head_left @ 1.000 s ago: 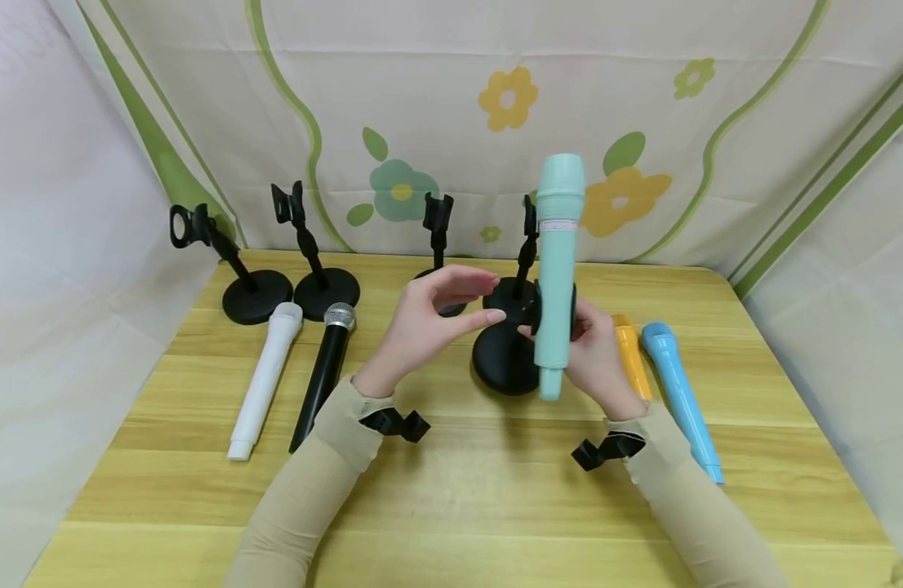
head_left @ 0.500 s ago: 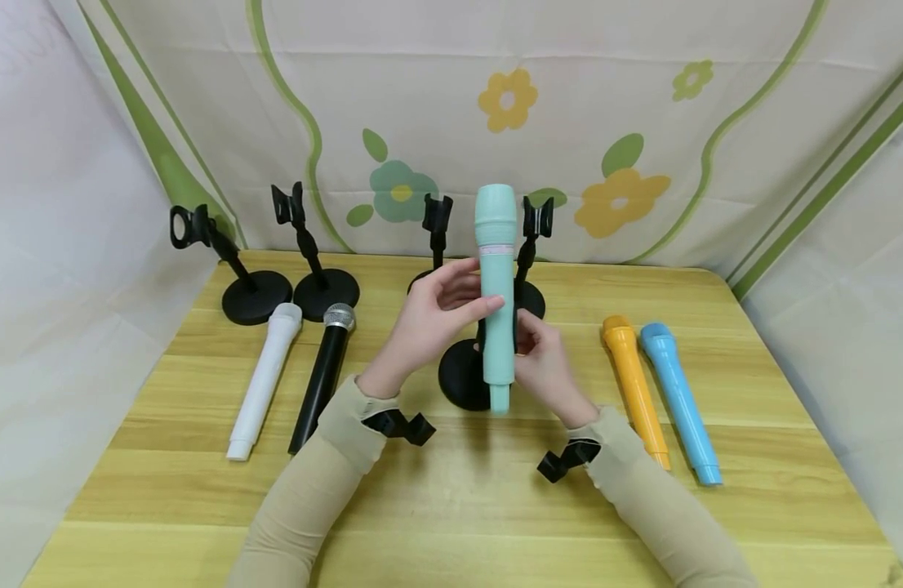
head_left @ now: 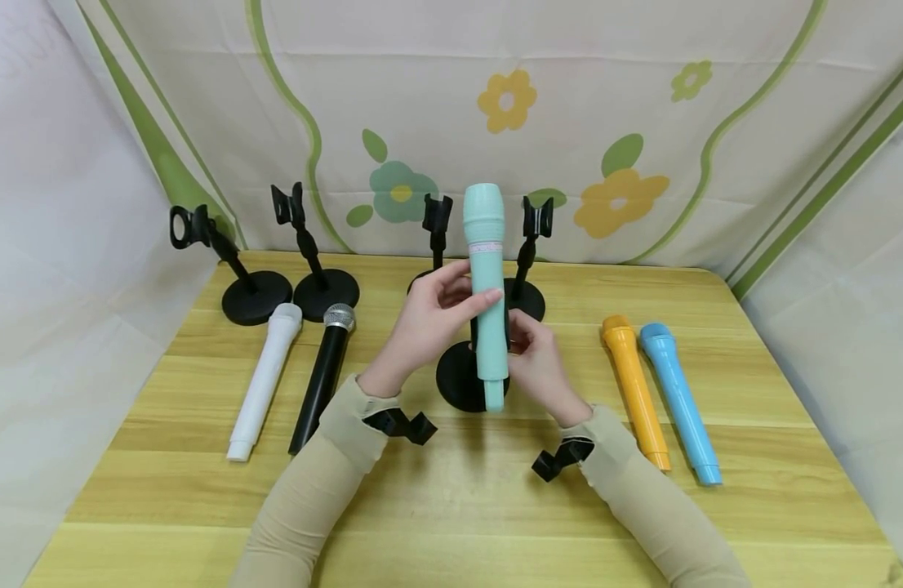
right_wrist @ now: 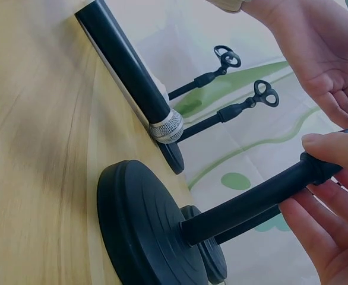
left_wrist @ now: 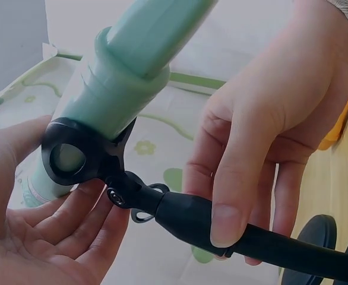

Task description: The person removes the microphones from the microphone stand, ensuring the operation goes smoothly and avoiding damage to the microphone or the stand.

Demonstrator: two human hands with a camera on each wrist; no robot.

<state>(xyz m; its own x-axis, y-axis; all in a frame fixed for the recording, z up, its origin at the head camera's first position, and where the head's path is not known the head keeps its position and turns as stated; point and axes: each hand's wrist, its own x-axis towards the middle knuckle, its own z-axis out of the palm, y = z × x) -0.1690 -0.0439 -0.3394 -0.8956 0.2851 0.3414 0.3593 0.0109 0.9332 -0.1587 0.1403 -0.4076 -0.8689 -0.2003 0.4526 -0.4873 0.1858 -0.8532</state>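
A mint green microphone (head_left: 487, 269) sits in the black clip (left_wrist: 89, 135) of a microphone stand (right_wrist: 245, 205), its head end up in the head view. My left hand (head_left: 428, 327) holds the microphone's body, thumb across its front and fingers behind. Lower down, my right hand (head_left: 543, 371) grips the stand's black stem (left_wrist: 186, 217) just under the clip joint, as the left wrist view shows. The round base (head_left: 457, 380) appears below the hands, close over the wooden table (head_left: 451, 506). In the head view the microphone hides much of the stem.
Several more black stands line the back, including one at far left (head_left: 256, 296) and one behind my right hand (head_left: 527, 300). A white microphone (head_left: 264, 384) and a black microphone (head_left: 322, 380) lie left; orange (head_left: 637, 392) and blue (head_left: 681, 404) ones lie right.
The right hand has brought the stand and mint microphone leftward to the middle. My left hand, apart from the microphone at first, now holds it. Over the last half second both shift slightly left.
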